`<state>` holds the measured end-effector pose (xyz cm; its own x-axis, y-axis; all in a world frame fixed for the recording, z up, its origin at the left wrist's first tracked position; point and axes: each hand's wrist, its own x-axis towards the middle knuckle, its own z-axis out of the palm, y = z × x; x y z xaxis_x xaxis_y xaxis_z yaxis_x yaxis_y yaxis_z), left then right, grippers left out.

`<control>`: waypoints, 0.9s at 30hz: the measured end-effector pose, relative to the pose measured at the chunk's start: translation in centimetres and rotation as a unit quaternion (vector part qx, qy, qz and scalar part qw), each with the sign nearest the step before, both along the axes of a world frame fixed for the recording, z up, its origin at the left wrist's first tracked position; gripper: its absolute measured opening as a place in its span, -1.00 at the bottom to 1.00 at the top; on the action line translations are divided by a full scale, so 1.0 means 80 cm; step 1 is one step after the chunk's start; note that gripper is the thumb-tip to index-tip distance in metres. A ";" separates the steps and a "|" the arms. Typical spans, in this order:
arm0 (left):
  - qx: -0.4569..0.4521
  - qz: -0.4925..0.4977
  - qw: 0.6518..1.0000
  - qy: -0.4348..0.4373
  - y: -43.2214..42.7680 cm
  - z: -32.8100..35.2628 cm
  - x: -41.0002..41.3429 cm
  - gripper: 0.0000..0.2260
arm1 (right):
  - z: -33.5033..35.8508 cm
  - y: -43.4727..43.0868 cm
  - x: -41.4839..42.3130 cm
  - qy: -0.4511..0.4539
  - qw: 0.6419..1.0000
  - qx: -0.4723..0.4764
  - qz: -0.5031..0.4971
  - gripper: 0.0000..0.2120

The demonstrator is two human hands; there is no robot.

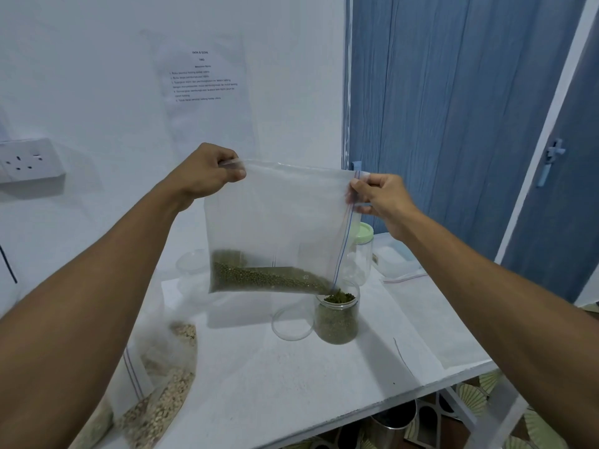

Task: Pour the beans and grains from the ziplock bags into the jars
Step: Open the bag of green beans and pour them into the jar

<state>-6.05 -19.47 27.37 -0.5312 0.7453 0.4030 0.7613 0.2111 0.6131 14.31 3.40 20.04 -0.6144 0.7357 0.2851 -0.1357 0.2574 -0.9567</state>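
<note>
Grain bag [162, 393]: near-left on table [259, 384], below left forearm; a dipped arm could drag it.
Jar [337, 319]: mid-table, green beans near rim; overflow likely.
Bean bag [275, 228]: tilted over jar, open corner at its mouth; a surge may miss.
Left hand [207, 171]: pinches upper-left corner.
Right hand [382, 199]: pinches zip edge.

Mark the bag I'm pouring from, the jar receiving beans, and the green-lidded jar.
pouring bag [275, 218], head view, clear upper panel.
receiving jar [337, 324], head view, bean-filled side wall.
green-lidded jar [366, 232], head view, its lid.
</note>
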 end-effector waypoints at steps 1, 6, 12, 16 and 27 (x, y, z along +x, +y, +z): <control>-0.001 0.001 1.000 -0.001 0.000 0.000 -0.001 -0.84 | 0.000 0.000 0.000 0.000 1.000 0.001 0.000 -0.85; 0.001 0.000 1.000 -0.002 0.000 0.001 -0.001 -0.85 | 0.003 -0.002 0.000 -0.003 1.000 0.007 -0.006 -0.85; 0.001 -0.004 1.000 0.005 0.003 0.005 0.001 -0.88 | 0.001 -0.002 0.002 -0.001 1.000 0.002 -0.005 -0.84; -0.004 -0.001 1.000 0.005 0.002 0.001 -0.001 -0.85 | 0.000 -0.004 0.004 -0.002 1.000 0.001 -0.005 -0.84; -0.001 -0.003 1.000 0.005 -0.001 0.003 0.002 -0.88 | 0.004 -0.002 0.002 -0.003 1.000 0.005 -0.010 -0.86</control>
